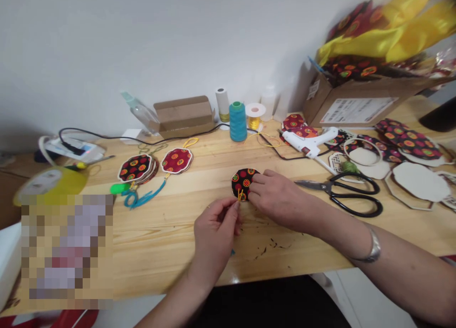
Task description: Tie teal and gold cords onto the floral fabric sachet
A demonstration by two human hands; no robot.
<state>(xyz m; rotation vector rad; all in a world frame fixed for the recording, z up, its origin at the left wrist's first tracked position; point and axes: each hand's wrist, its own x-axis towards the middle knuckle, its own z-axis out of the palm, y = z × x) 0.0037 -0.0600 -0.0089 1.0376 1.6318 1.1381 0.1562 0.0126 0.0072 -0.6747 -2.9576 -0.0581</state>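
Observation:
A black fabric-covered disc with red and orange flower motifs lies at the middle of the wooden table. Yellow cord comes off its lower edge. My left hand pinches that cord between thumb and forefinger. My right hand covers the disc's right side, its fingers curled over it; the fingertips are partly hidden. Black-handled scissors lie just right of my right hand, blades pointing left. To the left sit a stack of similar black discs and a red disc with a yellow loop and blue tassel.
At the back stand a blue thread cone, a yellow thread spool and an open brown box. A white glue gun and pale board shapes lie right, below a carton of fabric. A black cable crosses behind.

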